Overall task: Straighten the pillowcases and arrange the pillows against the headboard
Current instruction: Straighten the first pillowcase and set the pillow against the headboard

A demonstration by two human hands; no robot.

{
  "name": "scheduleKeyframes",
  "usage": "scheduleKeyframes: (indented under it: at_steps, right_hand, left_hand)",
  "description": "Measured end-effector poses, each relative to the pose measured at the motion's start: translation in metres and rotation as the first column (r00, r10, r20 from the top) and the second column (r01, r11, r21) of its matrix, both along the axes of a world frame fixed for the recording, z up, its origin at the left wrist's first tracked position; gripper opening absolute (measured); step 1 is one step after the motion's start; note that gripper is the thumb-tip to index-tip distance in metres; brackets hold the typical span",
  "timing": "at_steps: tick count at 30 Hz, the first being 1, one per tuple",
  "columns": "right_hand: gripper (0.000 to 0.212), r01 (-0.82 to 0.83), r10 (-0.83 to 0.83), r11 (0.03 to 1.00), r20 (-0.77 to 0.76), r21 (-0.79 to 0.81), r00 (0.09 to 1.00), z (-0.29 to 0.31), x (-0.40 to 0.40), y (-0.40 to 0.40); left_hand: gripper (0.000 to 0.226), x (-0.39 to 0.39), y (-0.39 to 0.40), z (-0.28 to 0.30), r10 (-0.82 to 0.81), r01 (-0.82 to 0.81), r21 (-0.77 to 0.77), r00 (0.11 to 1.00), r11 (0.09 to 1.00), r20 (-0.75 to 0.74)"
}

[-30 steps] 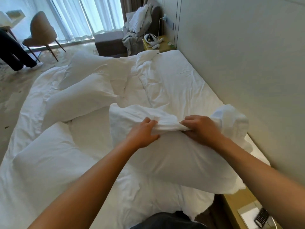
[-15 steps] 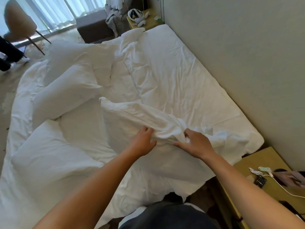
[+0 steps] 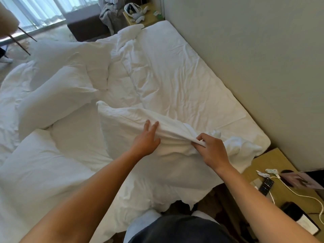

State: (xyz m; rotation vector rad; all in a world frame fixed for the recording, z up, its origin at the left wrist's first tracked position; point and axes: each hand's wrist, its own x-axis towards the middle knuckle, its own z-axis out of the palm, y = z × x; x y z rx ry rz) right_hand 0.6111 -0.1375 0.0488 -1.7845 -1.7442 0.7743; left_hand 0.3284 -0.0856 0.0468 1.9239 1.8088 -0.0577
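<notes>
I see the pillow (image 3: pixel 140 155) lying on the bed (image 3: pixel 175 76) by the headboard (image 3: pixel 263 67). R hand (image 3: pixel 213 152) pinches the pillowcase (image 3: pixel 175 132) fold, L hand (image 3: pixel 146 139) open, flat on it. Risk: pulling w/o L pressure drags the pillow off the bed edge.

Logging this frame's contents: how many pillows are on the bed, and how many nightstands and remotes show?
Pillows: 4, one under the hands, one nearest the camera at left, two farther back
Nightstands: 2
Remote controls: 1
Total: 7
</notes>
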Motion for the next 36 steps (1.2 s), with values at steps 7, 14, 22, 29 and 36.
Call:
scheduleKeyframes:
  at_steps: [7, 14, 22, 29, 36]
  right_hand:
    - [0.011, 0.018, -0.024, 0.999, 0.193, 0.036, 0.981, 0.027, -0.006, -0.024]
    - [0.012, 0.154, -0.205, 0.976, 0.42, 0.154, 0.884, 0.038, -0.032, -0.036]
    - [0.009, 0.355, -0.437, 0.898, 0.44, 0.258, 0.785, 0.041, -0.064, -0.054]
    - [0.015, 0.379, -0.436, 0.899, 0.381, 0.219, 0.815, 0.054, -0.073, -0.064]
    - [0.027, 0.365, -0.354, 0.931, 0.233, -0.007, 0.906, 0.062, -0.086, -0.064]
  left_hand:
    - [0.031, -0.028, 0.023, 0.015, -0.1, 0.096, 0.087, 0.994, 0.992, 0.044]
    - [0.026, -0.057, 0.021, 0.02, -0.231, 0.226, 0.185, 0.973, 0.956, 0.008]
    - [0.025, -0.083, 0.007, 0.021, -0.227, 0.189, 0.275, 0.968, 0.943, 0.111]
    - [0.015, -0.095, 0.011, 0.033, -0.203, 0.169, 0.277, 0.974, 0.946, 0.1]
    - [0.009, -0.111, 0.006, 0.037, -0.184, 0.121, 0.318, 0.967, 0.94, 0.177]
